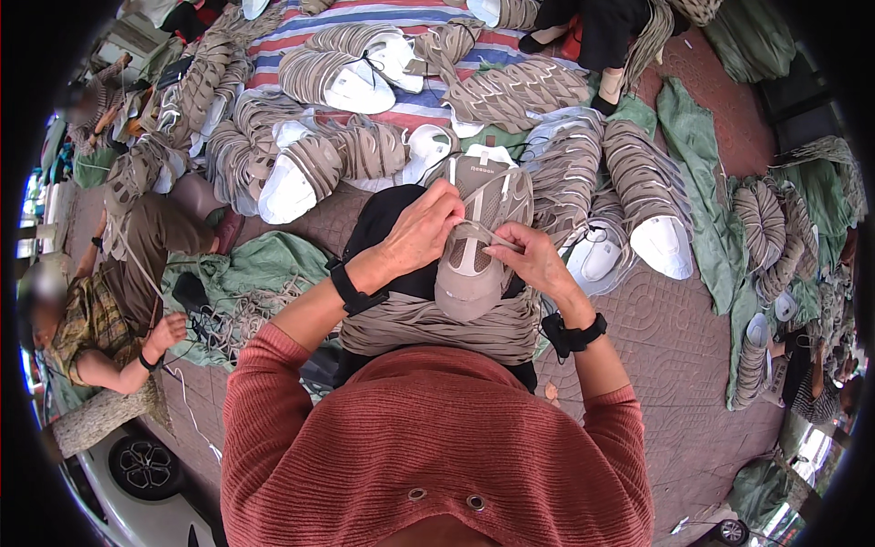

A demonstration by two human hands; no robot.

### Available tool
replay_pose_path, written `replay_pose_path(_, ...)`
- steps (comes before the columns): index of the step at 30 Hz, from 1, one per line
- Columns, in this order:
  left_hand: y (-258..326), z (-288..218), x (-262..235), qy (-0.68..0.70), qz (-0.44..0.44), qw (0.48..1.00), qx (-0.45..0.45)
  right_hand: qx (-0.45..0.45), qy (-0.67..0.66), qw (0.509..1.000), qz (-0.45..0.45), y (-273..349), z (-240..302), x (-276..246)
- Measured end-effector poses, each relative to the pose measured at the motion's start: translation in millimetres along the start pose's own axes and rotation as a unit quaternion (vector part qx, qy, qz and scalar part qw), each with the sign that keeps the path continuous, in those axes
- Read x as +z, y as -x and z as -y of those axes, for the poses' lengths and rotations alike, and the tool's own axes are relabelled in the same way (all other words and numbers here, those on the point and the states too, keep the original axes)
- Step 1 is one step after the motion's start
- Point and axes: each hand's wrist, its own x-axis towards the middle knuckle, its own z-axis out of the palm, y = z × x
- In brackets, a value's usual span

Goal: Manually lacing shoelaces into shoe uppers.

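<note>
A taupe mesh shoe upper [470,290] lies over my lap, toe end toward me and white-lined tongue end away. Pinched in the fingers of my left hand [427,224], at the upper's left edge, is a flat beige shoelace [473,227]. My right hand [536,259] grips the lace too, its thumb and fingers closed over the upper's right side. The lace crosses the throat of the upper between both hands. Beneath the toe, a thick bundle of beige laces [428,326] spans my thighs. The fingertips partly hide the eyelets.
Stacks of shoe uppers lie ahead on a striped sheet [401,16] and at right [649,196]. Green sacking [706,182] runs along the right; loose laces [251,314] lie on more sacking at left. A seated person [109,337] works at left; another person's legs [602,46] show ahead.
</note>
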Motion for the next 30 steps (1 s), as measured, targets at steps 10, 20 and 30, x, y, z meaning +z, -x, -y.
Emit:
replay_pose_path(10,-2,13,-10,-0.012,0.077,0.997,0.015,0.101,-0.135,0.985,-0.021,-15,3,-16)
replay_pose_path(20,7,12,2,-0.192,0.025,0.978,0.079,-0.172,0.313,0.932,-0.067,-47,30,-3)
replay_pose_path(30,0,19,-13,0.047,0.064,0.995,-0.057,-0.151,0.315,0.936,-0.037,-59,30,-13)
